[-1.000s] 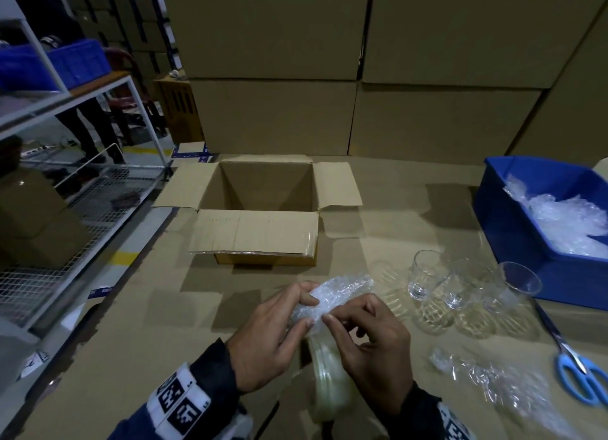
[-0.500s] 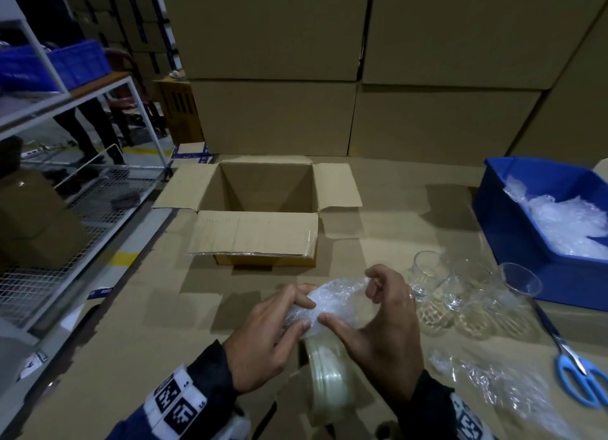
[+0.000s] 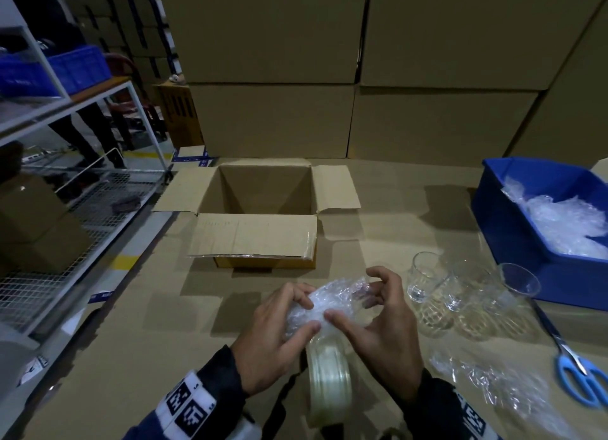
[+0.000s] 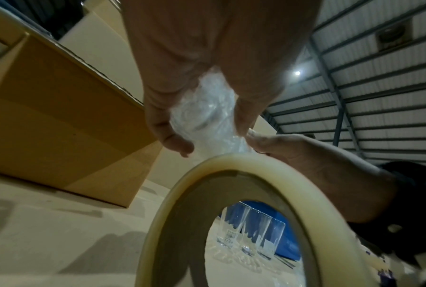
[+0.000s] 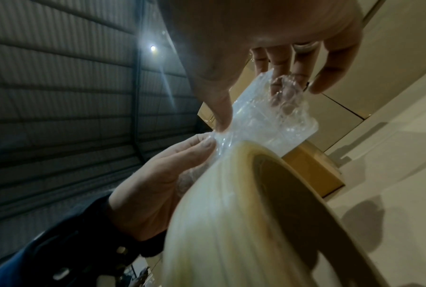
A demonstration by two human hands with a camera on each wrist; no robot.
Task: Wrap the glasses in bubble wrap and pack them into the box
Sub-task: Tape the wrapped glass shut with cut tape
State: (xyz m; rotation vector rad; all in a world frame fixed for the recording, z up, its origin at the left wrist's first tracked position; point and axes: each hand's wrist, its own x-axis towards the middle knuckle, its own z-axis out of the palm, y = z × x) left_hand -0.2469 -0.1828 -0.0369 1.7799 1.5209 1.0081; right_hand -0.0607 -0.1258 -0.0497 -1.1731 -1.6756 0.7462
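Wrapping is the step in hand: a person's left hand grips the near end of a glass bundled in bubble wrap, thumb and fingers curled round it, while the right hand pinches the bundle with its thumb near the middle and curls its fingers over the far end, where loose wrap bunches up. The bundle is held just above the cardboard-covered table, in front of the open box, which from this view appears to hold nothing yet. A roll of clear tape hangs directly beneath the hands; whether its free end is already stuck to the wrap cannot be told. Judging by the grip, the next move calls for tucking the slack end shut and sealing it, keeping a firm hold so the springy, slippery film does not unroll, before the bundle goes into the box. Three bare tumblers, thin-walled, clear and cylindrical with thick bases, stand close together to the right, waiting their turn. Beyond them a blue plastic bin holds crumpled white wrap; a scrap of crinkled film and blue-handled scissors lie near the table's right edge.
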